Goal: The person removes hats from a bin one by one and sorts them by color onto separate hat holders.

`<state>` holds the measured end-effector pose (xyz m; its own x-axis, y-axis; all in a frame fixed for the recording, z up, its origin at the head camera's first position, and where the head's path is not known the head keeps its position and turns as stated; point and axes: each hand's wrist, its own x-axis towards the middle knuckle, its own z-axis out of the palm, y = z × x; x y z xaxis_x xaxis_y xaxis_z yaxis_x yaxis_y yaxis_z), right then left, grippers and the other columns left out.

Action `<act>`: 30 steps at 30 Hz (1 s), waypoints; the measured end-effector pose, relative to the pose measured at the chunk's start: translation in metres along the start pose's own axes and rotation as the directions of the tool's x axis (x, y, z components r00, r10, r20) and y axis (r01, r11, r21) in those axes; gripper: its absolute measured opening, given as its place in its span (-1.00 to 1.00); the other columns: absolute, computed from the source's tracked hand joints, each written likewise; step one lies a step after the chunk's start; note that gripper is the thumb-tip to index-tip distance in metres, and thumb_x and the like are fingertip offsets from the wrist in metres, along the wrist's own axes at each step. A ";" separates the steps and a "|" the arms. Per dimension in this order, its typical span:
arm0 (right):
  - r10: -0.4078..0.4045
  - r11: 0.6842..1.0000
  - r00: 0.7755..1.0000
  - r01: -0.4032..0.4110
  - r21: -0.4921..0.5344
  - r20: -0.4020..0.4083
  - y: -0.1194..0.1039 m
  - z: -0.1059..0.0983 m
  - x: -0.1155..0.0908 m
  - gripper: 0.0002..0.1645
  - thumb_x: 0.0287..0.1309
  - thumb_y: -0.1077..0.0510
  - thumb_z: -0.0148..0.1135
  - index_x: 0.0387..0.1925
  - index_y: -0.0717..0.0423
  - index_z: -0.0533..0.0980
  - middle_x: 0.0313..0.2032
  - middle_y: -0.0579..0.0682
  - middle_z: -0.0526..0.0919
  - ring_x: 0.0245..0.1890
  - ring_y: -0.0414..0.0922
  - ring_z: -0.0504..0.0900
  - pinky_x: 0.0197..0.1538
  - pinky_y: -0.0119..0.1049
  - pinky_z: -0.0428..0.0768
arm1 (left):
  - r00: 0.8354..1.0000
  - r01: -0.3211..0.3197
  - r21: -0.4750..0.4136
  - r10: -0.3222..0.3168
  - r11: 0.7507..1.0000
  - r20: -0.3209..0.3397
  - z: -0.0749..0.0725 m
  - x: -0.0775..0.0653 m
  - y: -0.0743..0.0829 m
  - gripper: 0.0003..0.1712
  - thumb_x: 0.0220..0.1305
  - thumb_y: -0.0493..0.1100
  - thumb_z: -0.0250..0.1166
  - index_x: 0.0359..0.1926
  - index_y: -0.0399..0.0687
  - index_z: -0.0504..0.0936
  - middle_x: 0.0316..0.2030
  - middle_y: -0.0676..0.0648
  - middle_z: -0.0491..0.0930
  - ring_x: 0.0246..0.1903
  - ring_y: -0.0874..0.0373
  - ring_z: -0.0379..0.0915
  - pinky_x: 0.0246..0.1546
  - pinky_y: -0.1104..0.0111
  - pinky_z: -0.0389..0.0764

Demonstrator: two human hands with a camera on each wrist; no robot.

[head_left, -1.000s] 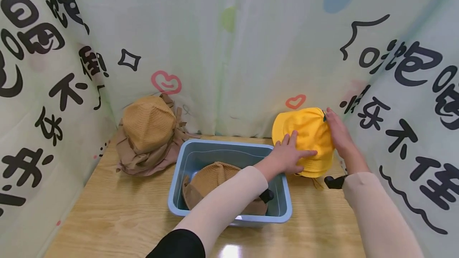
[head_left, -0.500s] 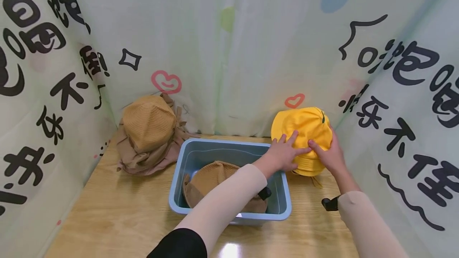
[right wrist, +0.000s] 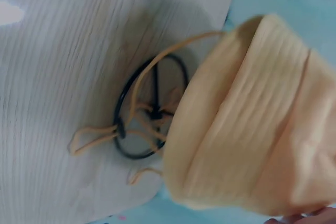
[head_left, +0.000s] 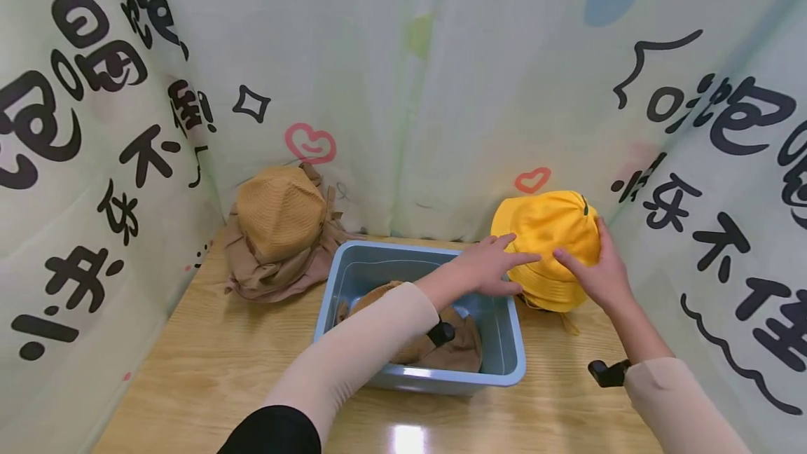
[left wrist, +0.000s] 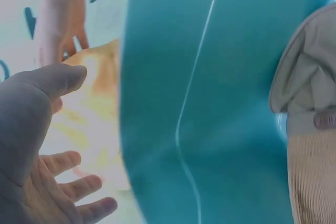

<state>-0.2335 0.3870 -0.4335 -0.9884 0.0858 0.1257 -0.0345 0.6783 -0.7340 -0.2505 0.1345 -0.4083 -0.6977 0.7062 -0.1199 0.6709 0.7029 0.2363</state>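
A yellow bucket-style hat (head_left: 548,226) with a green stem-like tab sits over a black wire stand (right wrist: 156,114) at the right. My right hand (head_left: 599,275) holds its right side, thumb on the front and fingers round the edge. My left hand (head_left: 492,268) reaches over the bin's right end, fingers spread and straight, close to the hat's lower left; its palm shows bare in the left wrist view. A yellow cord (right wrist: 173,47) dangles below the brim. Inside the blue bin (head_left: 518,342) lies a tan-and-brown hat (head_left: 463,342), partly hidden by my left sleeve.
A tan ribbed hat (head_left: 280,212) with a brown cloth brim stands at the back left, beside the bin. Printed white curtains (head_left: 403,111) close off the back and both sides. The wooden tabletop (head_left: 221,370) runs beneath everything.
My right hand has shifted from flat against the hat's side to holding it with the thumb in front. My left hand has drawn back leftward from the hat's front. The head view has turned slightly left.
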 end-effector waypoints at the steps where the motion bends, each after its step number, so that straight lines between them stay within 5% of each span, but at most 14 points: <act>1: -0.015 1.000 1.000 0.015 -0.004 -0.003 -0.004 0.001 -0.002 0.30 0.23 -0.25 0.28 0.59 -0.09 -0.42 0.58 0.17 -0.27 0.51 0.38 -0.14 0.38 0.43 -0.07 | 1.000 0.001 -0.010 -0.001 1.000 -0.009 -0.004 -0.005 -0.003 -0.28 0.42 0.27 0.10 0.52 0.63 0.06 0.58 -0.02 -0.10 0.50 -0.06 0.01 0.35 0.10 0.33; 8: -0.085 0.995 0.996 0.085 -0.056 -0.004 -0.021 0.007 -0.023 0.29 0.26 -0.20 0.27 0.57 0.02 -0.42 0.56 0.25 -0.40 0.51 0.39 -0.30 0.38 0.45 -0.21 | 0.996 -0.031 -0.071 0.024 0.997 -0.085 -0.026 -0.037 -0.018 -0.30 0.42 0.24 0.12 0.52 0.49 0.15 0.57 -0.05 -0.08 0.52 -0.04 -0.02 0.42 0.10 0.22; 13: -0.167 0.983 0.986 0.166 -0.076 0.001 -0.034 0.014 -0.037 0.28 0.22 -0.13 0.32 0.58 0.11 -0.35 0.56 0.29 -0.36 0.50 0.41 -0.25 0.38 0.46 -0.20 | 0.993 -0.044 -0.060 0.037 0.997 -0.113 -0.033 -0.058 -0.027 -0.29 0.41 0.22 0.15 0.52 0.44 0.18 0.57 -0.06 -0.03 0.51 -0.03 -0.01 0.45 0.11 0.18; 19: -0.197 0.977 0.978 0.202 -0.074 0.070 -0.051 0.024 -0.054 0.27 0.24 -0.14 0.31 0.58 0.09 -0.34 0.57 0.22 -0.35 0.53 0.32 -0.40 0.36 0.47 -0.33 | 0.990 -0.030 -0.067 0.020 0.997 -0.143 -0.036 -0.076 -0.034 -0.30 0.41 0.21 0.16 0.51 0.45 0.21 0.56 -0.04 0.00 0.49 -0.06 0.05 0.41 0.04 0.24; 30: -0.244 0.962 0.940 0.266 -0.062 0.240 -0.073 0.051 -0.075 0.27 0.21 -0.11 0.37 0.60 0.00 -0.30 0.58 0.18 -0.25 0.54 0.31 -0.34 0.36 0.48 -0.14 | 0.983 -0.025 -0.181 -0.009 0.983 -0.183 -0.031 -0.098 -0.052 -0.31 0.40 0.16 0.18 0.50 0.39 0.25 0.44 -0.06 0.27 0.39 -0.01 0.22 0.29 0.07 0.41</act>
<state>-0.1641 0.2935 -0.4237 -0.9559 -0.2599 0.1371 -0.2865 0.7206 -0.6314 -0.2244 0.0262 -0.3787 -0.7376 0.6729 0.0562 0.6315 0.6582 0.4099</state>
